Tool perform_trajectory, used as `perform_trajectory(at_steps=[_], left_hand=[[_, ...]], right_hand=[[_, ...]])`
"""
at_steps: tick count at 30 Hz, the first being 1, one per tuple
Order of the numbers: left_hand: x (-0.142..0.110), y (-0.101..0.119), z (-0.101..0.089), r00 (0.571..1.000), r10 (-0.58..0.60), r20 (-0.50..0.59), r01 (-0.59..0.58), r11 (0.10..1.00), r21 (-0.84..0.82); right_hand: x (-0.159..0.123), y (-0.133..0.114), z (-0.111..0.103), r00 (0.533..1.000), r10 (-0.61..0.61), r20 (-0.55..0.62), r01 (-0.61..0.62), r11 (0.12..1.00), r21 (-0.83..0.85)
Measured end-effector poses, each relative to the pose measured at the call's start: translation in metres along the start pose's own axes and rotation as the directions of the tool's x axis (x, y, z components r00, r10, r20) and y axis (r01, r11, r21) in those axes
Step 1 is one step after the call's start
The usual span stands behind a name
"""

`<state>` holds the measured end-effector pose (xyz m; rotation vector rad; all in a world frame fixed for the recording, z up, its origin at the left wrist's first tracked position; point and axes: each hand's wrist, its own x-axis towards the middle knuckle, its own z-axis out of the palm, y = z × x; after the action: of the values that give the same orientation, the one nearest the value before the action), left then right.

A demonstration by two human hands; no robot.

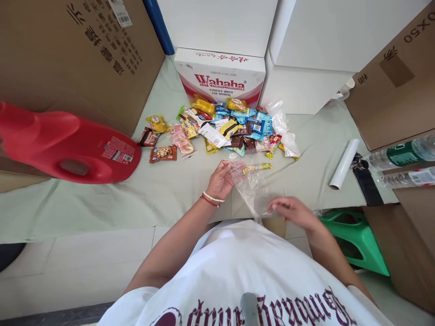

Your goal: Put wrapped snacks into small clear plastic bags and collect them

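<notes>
My left hand (222, 179), with bead bracelets at the wrist, pinches the upper edge of a clear plastic bag (253, 190). My right hand (292, 212) grips the same bag at its lower right edge. The bag hangs between both hands above a pale green cloth (152, 194). A thin colourful candy stick (257, 168) lies just beyond the bag. Further back a pile of wrapped snacks (226, 127) is spread over the cloth, with a cookie packet (163, 153) at its left side.
A large red plastic jug (64, 145) lies at the left. A Wahaha water carton (220, 74) stands behind the snacks between cardboard boxes and white boxes. At the right are a white roll (344, 164), two water bottles (404, 154) and a green stool (356, 240).
</notes>
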<state>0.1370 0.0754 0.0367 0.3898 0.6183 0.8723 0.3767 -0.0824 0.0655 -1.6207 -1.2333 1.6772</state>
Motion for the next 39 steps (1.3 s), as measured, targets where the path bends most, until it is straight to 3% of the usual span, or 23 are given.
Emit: perform_trajectory(at_steps=[1, 3, 5, 7, 9, 12, 13, 14, 15, 17, 18, 19, 20, 22, 24, 26, 30, 34, 39], left_hand=[[-0.003, 0.002, 0.001, 1.000, -0.006, 0.017, 0.007, 1.000, -0.009], [-0.007, 0.005, 0.002, 0.999, -0.016, 0.032, 0.016, 1.000, -0.005], [-0.009, 0.005, 0.002, 0.999, -0.020, 0.025, 0.020, 1.000, 0.017], [-0.009, 0.003, 0.000, 1.000, -0.021, 0.006, 0.020, 0.999, 0.037], [-0.006, -0.001, -0.005, 0.999, -0.018, -0.035, 0.021, 0.998, 0.063], [-0.001, -0.005, -0.014, 0.982, 0.061, -0.176, -0.023, 0.977, 0.210], [0.000, -0.006, -0.017, 0.955, 0.150, -0.257, -0.064, 0.947, 0.316], [-0.001, -0.006, -0.018, 0.900, 0.280, -0.334, -0.109, 0.887, 0.449], [-0.002, -0.007, -0.019, 0.818, 0.433, -0.379, -0.144, 0.792, 0.593], [-0.009, -0.007, -0.016, 0.653, 0.686, -0.321, -0.183, 0.554, 0.812], [-0.013, -0.007, -0.012, 0.634, 0.733, -0.246, -0.208, 0.469, 0.859], [-0.017, -0.007, -0.006, 0.666, 0.726, -0.172, -0.251, 0.435, 0.865], [-0.021, -0.008, 0.001, 0.731, 0.672, -0.115, -0.294, 0.462, 0.837], [-0.023, -0.010, 0.015, 0.875, 0.477, -0.077, -0.288, 0.642, 0.711], [-0.020, -0.010, 0.027, 0.955, 0.262, -0.142, -0.148, 0.831, 0.536], [-0.013, -0.008, 0.033, 0.966, 0.082, -0.245, 0.016, 0.928, 0.373], [0.002, 0.001, 0.032, 0.937, -0.103, -0.334, 0.200, 0.942, 0.269], [0.007, 0.003, 0.028, 0.950, -0.095, -0.296, 0.190, 0.931, 0.312], [0.008, -0.011, 0.020, 0.963, -0.012, -0.269, 0.115, 0.922, 0.370]], right_hand=[[0.005, -0.005, -0.012, 0.985, -0.052, -0.167, 0.050, 0.999, -0.017], [0.026, -0.013, -0.032, 0.875, -0.187, -0.447, 0.161, 0.982, -0.097], [0.055, -0.021, -0.039, 0.789, -0.273, -0.551, 0.239, 0.962, -0.135], [0.083, -0.027, -0.035, 0.804, -0.275, -0.528, 0.288, 0.956, -0.059], [0.103, -0.031, -0.022, 0.863, -0.248, -0.440, 0.297, 0.954, 0.046], [0.113, -0.032, 0.000, 0.894, -0.232, -0.382, 0.285, 0.955, 0.085], [0.113, -0.032, 0.007, 0.888, -0.234, -0.395, 0.284, 0.956, 0.071], [0.112, -0.032, 0.012, 0.876, -0.242, -0.416, 0.287, 0.957, 0.047], [0.111, -0.032, 0.017, 0.858, -0.262, -0.441, 0.297, 0.955, 0.011], [0.107, -0.033, 0.024, 0.799, -0.355, -0.485, 0.338, 0.933, -0.126], [0.106, -0.033, 0.027, 0.756, -0.426, -0.496, 0.364, 0.904, -0.222], [0.104, -0.034, 0.029, 0.710, -0.502, -0.494, 0.385, 0.864, -0.325], [0.102, -0.034, 0.032, 0.667, -0.572, -0.478, 0.396, 0.815, -0.422], [0.099, -0.034, 0.036, 0.617, -0.661, -0.426, 0.375, 0.724, -0.579], [0.096, -0.032, 0.039, 0.606, -0.699, -0.380, 0.322, 0.652, -0.686], [0.093, -0.030, 0.041, 0.609, -0.715, -0.343, 0.278, 0.597, -0.752], [0.086, -0.025, 0.044, 0.627, -0.719, -0.299, 0.259, 0.555, -0.790], [0.082, -0.024, 0.047, 0.641, -0.706, -0.300, 0.262, 0.570, -0.779], [0.078, -0.022, 0.049, 0.687, -0.648, -0.330, 0.301, 0.666, -0.682]])
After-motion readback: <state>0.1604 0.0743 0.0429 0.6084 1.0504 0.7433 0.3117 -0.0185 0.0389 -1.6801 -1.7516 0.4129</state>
